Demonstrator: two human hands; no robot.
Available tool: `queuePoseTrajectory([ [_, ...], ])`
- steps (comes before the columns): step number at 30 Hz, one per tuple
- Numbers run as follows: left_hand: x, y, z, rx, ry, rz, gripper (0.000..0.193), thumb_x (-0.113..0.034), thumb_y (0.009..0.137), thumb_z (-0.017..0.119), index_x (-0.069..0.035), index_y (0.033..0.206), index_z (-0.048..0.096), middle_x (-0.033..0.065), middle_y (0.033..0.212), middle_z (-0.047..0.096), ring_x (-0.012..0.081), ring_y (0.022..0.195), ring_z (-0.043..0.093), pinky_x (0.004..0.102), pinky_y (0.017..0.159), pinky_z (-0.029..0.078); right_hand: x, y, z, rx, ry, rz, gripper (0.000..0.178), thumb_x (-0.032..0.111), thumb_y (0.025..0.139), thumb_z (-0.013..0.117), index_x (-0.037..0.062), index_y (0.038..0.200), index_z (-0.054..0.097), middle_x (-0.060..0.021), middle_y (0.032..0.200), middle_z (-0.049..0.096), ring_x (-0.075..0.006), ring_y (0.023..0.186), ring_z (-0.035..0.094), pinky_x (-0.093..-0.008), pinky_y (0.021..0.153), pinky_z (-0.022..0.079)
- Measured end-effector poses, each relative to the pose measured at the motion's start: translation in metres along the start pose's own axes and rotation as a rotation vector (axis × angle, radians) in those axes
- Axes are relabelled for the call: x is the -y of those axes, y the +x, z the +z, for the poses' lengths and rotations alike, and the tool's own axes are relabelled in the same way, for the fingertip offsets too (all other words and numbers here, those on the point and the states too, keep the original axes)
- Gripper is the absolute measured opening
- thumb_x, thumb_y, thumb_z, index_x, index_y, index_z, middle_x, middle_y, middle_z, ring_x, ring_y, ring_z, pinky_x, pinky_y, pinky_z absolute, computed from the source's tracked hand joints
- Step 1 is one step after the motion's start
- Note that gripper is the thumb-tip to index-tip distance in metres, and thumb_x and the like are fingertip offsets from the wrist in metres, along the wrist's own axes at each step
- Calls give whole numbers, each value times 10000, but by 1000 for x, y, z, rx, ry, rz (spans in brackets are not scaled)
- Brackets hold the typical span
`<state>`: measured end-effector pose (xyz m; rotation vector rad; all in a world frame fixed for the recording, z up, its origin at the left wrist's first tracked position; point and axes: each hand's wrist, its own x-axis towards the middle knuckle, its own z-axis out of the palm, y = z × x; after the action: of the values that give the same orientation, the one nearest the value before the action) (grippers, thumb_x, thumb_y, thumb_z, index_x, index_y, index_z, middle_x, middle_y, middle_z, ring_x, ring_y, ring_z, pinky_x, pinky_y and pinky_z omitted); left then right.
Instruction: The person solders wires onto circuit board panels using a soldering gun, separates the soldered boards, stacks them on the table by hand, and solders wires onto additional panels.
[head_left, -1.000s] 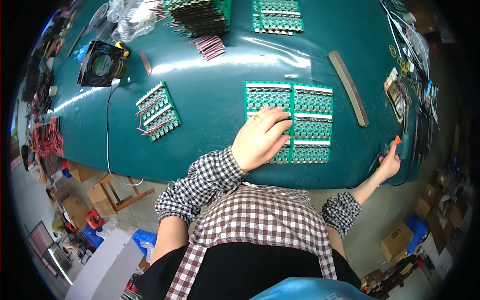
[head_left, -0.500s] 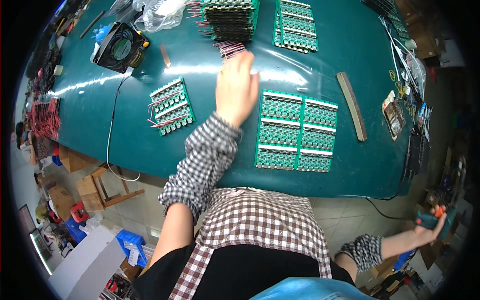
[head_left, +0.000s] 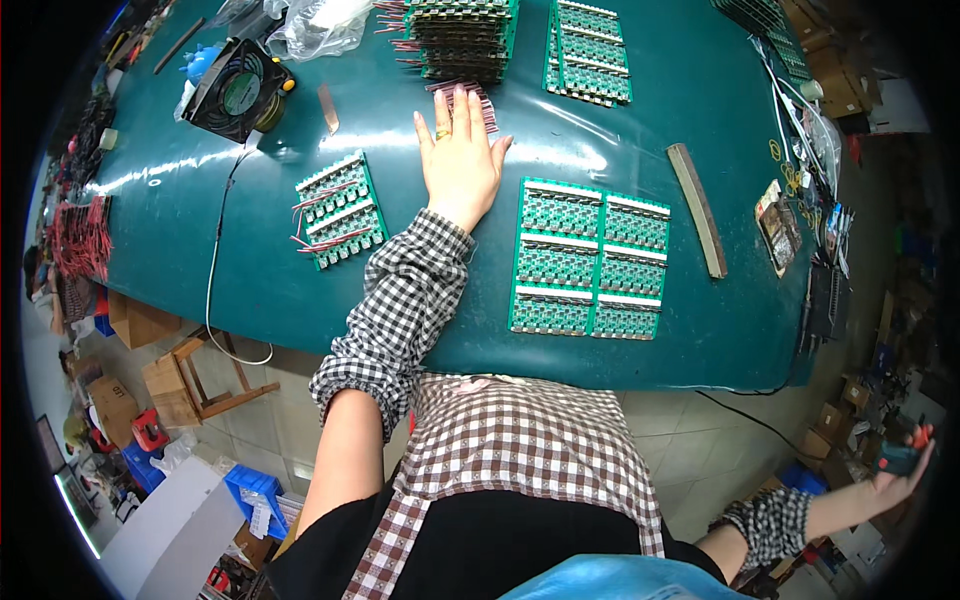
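Apparently mid-job, a worker's right hand closes around a blurred dark green object with an orange-red part, out past the near right corner of the glossy teal desk. Two green, white-striped circuit-board panels lie flat side by side, showing no red wires. To their left, a smaller green panel carries thin red wires, seemingly part-done. Farther off, the left hand spreads its fingers wide over a bundle of fine red, white and dark wires. Behind rises a stack of green boards with red leads, likely furthest along.
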<state>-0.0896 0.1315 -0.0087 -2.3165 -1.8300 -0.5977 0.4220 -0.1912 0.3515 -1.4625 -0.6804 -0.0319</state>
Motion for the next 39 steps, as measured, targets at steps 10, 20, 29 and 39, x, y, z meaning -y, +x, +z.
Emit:
queuePoseTrajectory([
  [10, -3, -9, -11, 22, 26, 15, 550, -347, 878, 496, 5, 1292, 409, 149, 1396, 335, 333, 1311, 269, 546, 1039, 200, -109, -147, 95, 294, 380, 320, 345, 113, 907, 487, -43, 1206, 415, -105, 963, 538, -166, 756, 542, -235, 592, 467],
  [20, 23, -1, -41, 6, -246, 227, 264, -41, 734, 571, -19, 995, 605, 89, 964, 581, 268, 911, 543, 382, 795, 441, -130, -186, 116, 206, 433, 437, 350, 95, 877, 518, -49, 1187, 443, -108, 945, 540, -173, 734, 544, -234, 564, 466],
  [29, -3, 2, -28, 79, -362, 321, 293, 5, 700, 598, -54, 986, 622, 65, 902, 575, 250, 834, 562, 336, 727, 470, -149, -195, 132, 193, 458, 538, 343, 96, 874, 518, -41, 1182, 454, -96, 929, 544, -170, 728, 544, -234, 554, 464],
  [39, -47, 26, -8, 128, -210, 384, 402, -127, 827, 510, -16, 1212, 484, 125, 1225, 492, 303, 1105, 483, 398, 925, 393, -149, -205, 135, 138, 491, 585, 337, 86, 868, 522, -41, 1172, 453, -95, 920, 535, -163, 699, 536, -230, 537, 465],
])
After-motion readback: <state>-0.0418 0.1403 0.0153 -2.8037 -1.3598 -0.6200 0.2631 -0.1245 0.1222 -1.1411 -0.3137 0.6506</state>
